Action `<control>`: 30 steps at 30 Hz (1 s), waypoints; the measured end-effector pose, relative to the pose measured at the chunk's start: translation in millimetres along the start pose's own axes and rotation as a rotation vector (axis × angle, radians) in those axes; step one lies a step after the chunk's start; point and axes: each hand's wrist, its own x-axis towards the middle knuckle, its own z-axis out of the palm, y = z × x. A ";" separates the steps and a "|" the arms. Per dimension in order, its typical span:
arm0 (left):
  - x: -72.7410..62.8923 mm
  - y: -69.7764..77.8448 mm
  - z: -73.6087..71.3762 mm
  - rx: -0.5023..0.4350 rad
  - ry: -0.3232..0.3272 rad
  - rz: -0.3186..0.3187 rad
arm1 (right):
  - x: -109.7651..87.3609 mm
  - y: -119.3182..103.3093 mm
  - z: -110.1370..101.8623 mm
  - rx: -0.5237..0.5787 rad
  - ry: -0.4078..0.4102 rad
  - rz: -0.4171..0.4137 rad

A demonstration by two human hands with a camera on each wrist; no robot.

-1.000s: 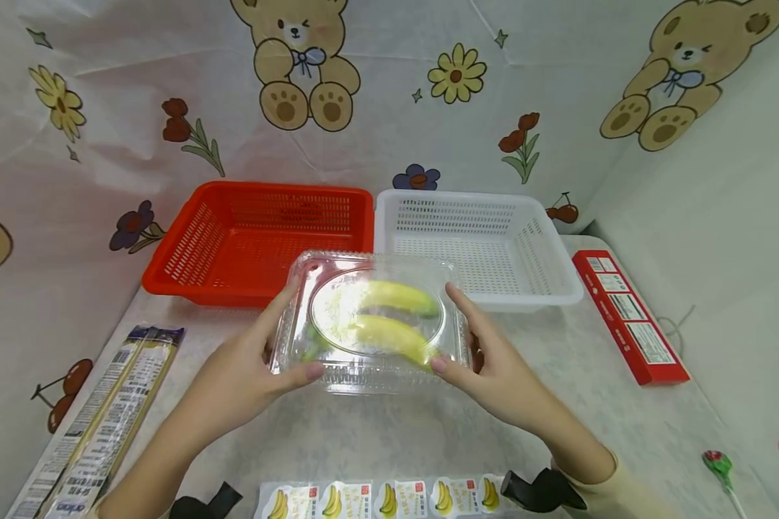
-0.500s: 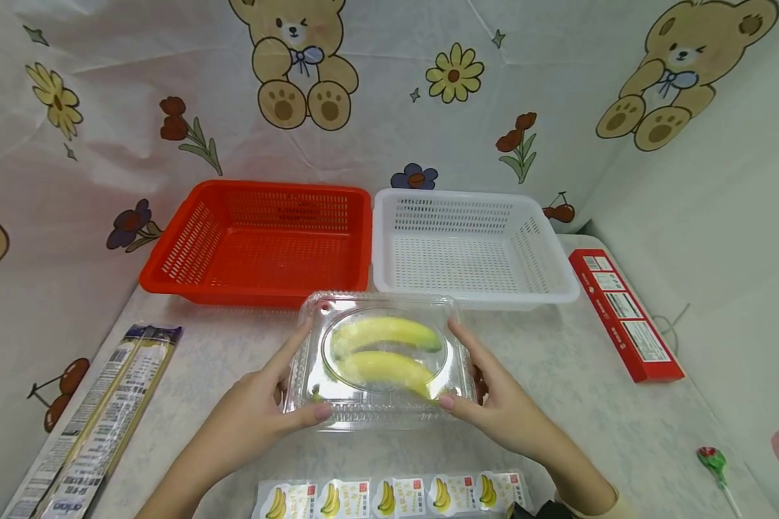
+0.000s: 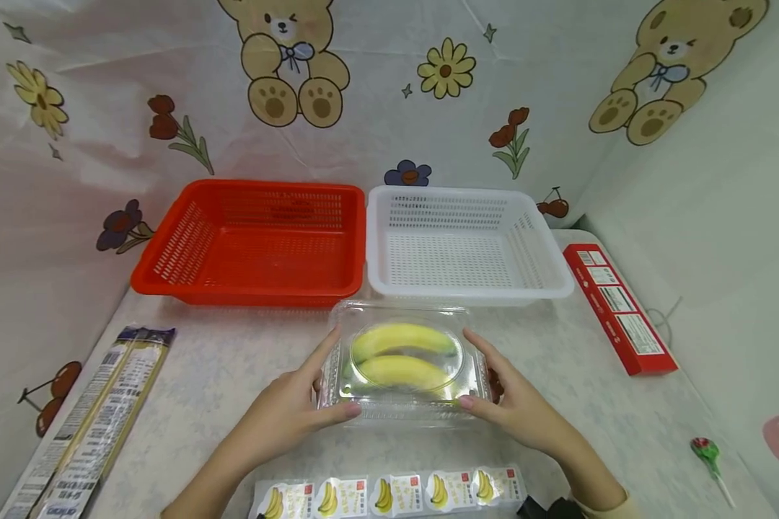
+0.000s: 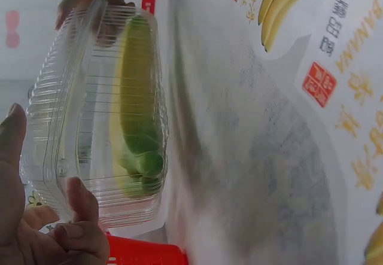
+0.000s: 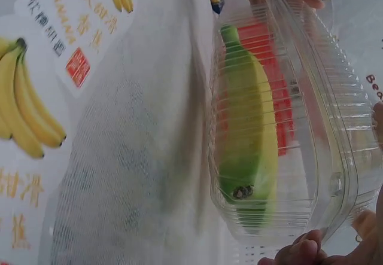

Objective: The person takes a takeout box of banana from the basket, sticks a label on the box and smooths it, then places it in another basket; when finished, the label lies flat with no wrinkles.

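A clear plastic clamshell box (image 3: 465,371) is at the middle of the table, its lid down over two yellow bananas (image 3: 402,337) with green ends. My left hand (image 3: 285,412) grips the box's left side, thumb along the front rim. On the opposite side my right hand (image 3: 526,409) holds it the same way, its thumb at the front right corner. In the left wrist view the green stem ends of the bananas (image 4: 140,91) show through the ribbed wall. A dark blossom end of a banana (image 5: 242,191) shows in the right wrist view.
Behind the box stand a red basket (image 3: 260,297) and a white basket (image 3: 470,292), side by side. A strip of banana stickers (image 3: 389,494) lies at the front. Long packets (image 3: 97,418) lie at left; a red box (image 3: 619,310) and a lollipop (image 3: 706,450) at right.
Both hands have brought the banana box down and toward me, away from the baskets, then slightly to the right. The grip on its sides stays the same.
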 end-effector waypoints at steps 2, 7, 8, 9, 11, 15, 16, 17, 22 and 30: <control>5.4 1.4 4.4 -0.003 -0.016 0.005 | -1.6 5.3 -4.7 -0.001 -0.006 0.009; 18.6 6.0 14.2 -0.005 -0.053 0.027 | -4.1 18.0 -15.6 -0.004 -0.011 0.027; 21.1 6.9 15.9 -0.003 -0.060 0.032 | -4.2 20.5 -17.5 -0.005 -0.011 0.029; 23.5 8.0 17.3 0.002 -0.063 0.039 | -4.3 22.9 -19.2 -0.008 -0.010 0.031; 28.1 10.1 19.8 0.006 -0.070 0.053 | -4.3 27.3 -22.5 -0.013 -0.010 0.034; 35.5 13.1 24.0 0.015 -0.074 0.076 | -4.2 34.1 -28.2 -0.015 -0.009 0.038; 36.9 13.5 25.0 0.014 -0.076 0.078 | -4.1 35.4 -29.4 -0.014 -0.009 0.038; 38.1 13.9 26.1 0.013 -0.079 0.079 | -4.1 36.6 -30.6 -0.016 -0.008 0.040; 42.1 15.3 30.2 -0.005 -0.089 0.086 | -3.7 42.1 -35.7 -0.033 -0.003 0.052; 48.1 17.3 36.6 -0.007 -0.101 0.090 | -3.1 47.5 -42.6 -0.050 0.000 0.077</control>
